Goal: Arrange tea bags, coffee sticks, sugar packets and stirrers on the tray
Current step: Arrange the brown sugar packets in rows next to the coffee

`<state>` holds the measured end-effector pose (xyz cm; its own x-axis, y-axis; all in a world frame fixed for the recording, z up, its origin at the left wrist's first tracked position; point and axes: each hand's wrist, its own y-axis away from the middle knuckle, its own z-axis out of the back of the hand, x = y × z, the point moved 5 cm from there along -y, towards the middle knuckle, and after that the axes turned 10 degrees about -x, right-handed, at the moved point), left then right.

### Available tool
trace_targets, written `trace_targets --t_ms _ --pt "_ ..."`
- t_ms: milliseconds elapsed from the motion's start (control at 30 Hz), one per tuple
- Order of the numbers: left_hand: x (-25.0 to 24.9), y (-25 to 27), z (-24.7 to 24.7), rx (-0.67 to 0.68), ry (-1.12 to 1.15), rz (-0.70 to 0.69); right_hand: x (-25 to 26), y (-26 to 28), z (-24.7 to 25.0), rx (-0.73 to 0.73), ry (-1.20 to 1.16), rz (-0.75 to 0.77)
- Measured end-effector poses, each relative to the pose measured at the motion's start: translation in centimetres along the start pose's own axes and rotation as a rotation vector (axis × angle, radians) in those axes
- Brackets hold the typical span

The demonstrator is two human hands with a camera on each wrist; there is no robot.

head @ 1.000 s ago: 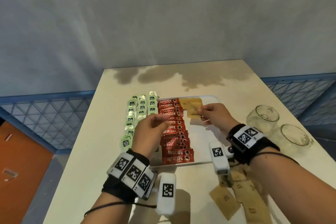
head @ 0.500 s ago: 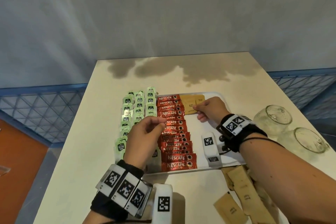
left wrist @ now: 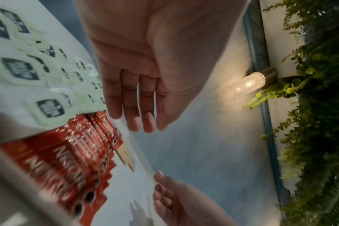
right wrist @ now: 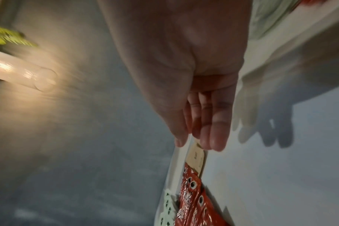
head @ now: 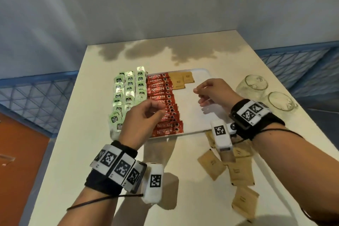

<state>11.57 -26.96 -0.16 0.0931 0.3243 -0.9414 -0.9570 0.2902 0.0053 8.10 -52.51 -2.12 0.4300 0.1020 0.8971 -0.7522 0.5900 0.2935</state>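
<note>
Head view: white tray point(head: 202, 77) on desk point(head: 77, 152); green tea bags point(head: 128, 95) and Nescafe sticks point(head: 161, 104) rowed; two brown sugar packets point(head: 180, 81) placed, several more loose on desk point(head: 236, 169); no stirrers seen; left hand point(head: 142, 122) and right hand point(head: 213, 91) hover, fingers relaxed, holding nothing; judged past halfway.

White tray point(head: 200, 79): green tea bags point(head: 128, 93) left, red coffee sticks point(head: 161, 101) middle, brown sugar packets point(head: 181, 80) far end.

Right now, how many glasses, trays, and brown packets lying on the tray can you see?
Glasses: 2
Tray: 1
Brown packets on the tray: 2
Total: 5
</note>
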Motion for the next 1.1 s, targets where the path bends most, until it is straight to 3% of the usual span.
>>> trace_targets --t_ms 333,500,600,767,933,1000,1100 --pt "0.6 8.0 -8.8 0.357 -0.372 -0.058 -7.2 9.8 6.7 0.178 0.172 0.003" --pt "1.7 9.5 -11.8 0.389 -0.768 -0.062 -8.8 11.1 7.6 0.179 0.324 0.098" --pt "2.1 10.3 -13.0 0.353 -0.854 -0.059 -8.6 11.7 7.3 0.164 0.525 0.234" --pt "2.4 10.0 -13.2 0.337 -0.812 0.016 -8.5 11.6 6.3 0.139 0.693 0.316" --pt "2.2 9.7 -12.2 0.328 -0.673 0.038 -8.4 11.2 6.0 0.149 0.777 0.293" --pt "2.2 9.6 -11.4 0.296 -0.564 0.045 -8.3 11.0 6.1 0.174 0.701 0.275" --pt "2.4 9.6 -10.5 0.254 -0.340 0.138 -8.1 11.6 6.8 0.263 0.344 0.106"
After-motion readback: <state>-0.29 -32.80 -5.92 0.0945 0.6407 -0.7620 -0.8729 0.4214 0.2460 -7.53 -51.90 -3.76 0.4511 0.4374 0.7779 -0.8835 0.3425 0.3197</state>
